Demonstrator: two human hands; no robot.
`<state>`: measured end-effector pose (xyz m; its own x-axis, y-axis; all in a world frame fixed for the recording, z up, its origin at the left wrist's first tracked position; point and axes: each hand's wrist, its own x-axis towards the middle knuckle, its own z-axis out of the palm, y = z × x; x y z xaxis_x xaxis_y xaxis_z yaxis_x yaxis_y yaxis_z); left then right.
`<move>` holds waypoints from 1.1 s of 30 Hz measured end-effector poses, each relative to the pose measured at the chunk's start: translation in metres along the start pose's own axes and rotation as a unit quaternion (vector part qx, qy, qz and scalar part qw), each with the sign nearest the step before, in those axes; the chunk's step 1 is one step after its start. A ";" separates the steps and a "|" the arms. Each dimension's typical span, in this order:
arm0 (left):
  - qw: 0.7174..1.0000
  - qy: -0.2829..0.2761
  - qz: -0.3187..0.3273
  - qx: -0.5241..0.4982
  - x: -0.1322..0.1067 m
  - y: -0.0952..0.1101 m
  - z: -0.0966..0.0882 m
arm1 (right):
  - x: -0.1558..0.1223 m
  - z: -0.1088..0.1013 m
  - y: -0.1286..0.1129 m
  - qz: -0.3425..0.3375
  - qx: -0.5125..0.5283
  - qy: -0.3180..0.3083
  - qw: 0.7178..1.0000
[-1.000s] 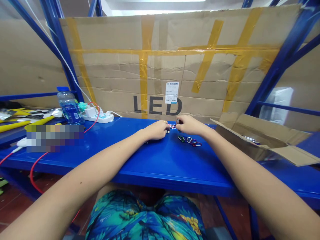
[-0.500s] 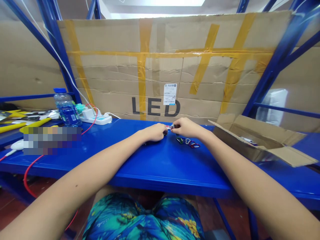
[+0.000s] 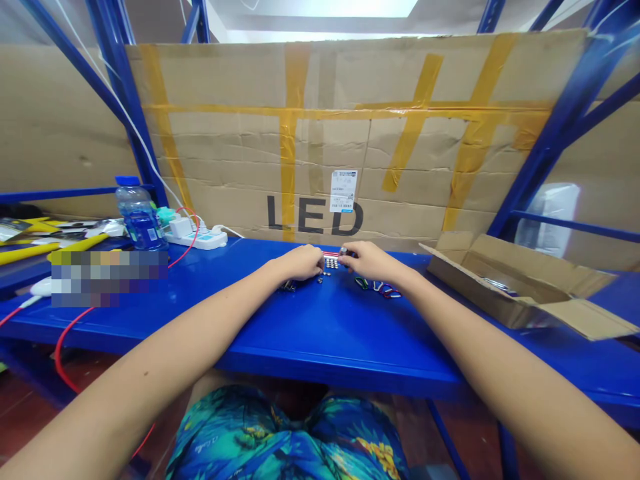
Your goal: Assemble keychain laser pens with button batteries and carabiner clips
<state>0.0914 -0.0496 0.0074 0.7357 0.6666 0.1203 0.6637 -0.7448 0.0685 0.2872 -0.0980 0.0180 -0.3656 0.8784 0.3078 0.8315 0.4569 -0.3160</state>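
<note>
Both my hands rest far out on the blue table [image 3: 330, 333]. My left hand [image 3: 300, 261] has its fingers curled down beside a cluster of small silver parts [image 3: 329, 265]. My right hand [image 3: 369, 260] pinches a small dark piece [image 3: 343, 252] just above that cluster. Several coloured carabiner clips [image 3: 383, 289], green, blue and red, lie by my right wrist. A few more small metal parts [image 3: 287, 286] sit under my left wrist.
A taped cardboard sheet marked LED [image 3: 340, 140] stands behind the table. An open cardboard box [image 3: 520, 287] lies at the right. At the left stand a water bottle [image 3: 141, 217], a white power strip [image 3: 195, 235] and a red cable [image 3: 75, 327].
My hands have drawn slightly apart, so the silver parts between them now show. The view shifted a little; the clips and box stayed put.
</note>
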 end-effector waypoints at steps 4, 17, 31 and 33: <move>1.000 -0.005 -0.011 0.010 -0.003 0.005 -0.003 | 0.002 0.001 0.004 0.009 0.002 0.017 1.000; 0.999 0.016 0.000 0.044 -0.007 0.006 -0.007 | -0.007 0.000 -0.009 -0.041 0.013 -0.027 0.999; 0.950 0.269 0.155 -0.035 -0.007 0.016 -0.007 | 0.001 0.010 0.004 -0.011 0.062 -0.008 0.998; 0.949 0.267 0.164 -0.023 -0.006 0.016 -0.005 | 0.000 0.010 0.004 -0.010 0.073 -0.008 0.997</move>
<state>0.0972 -0.0654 0.0124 0.7204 0.2978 0.6264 0.3954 -0.9183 -0.0182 0.2859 -0.0946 0.0082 -0.3888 0.8707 0.3011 0.7548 0.4885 -0.4378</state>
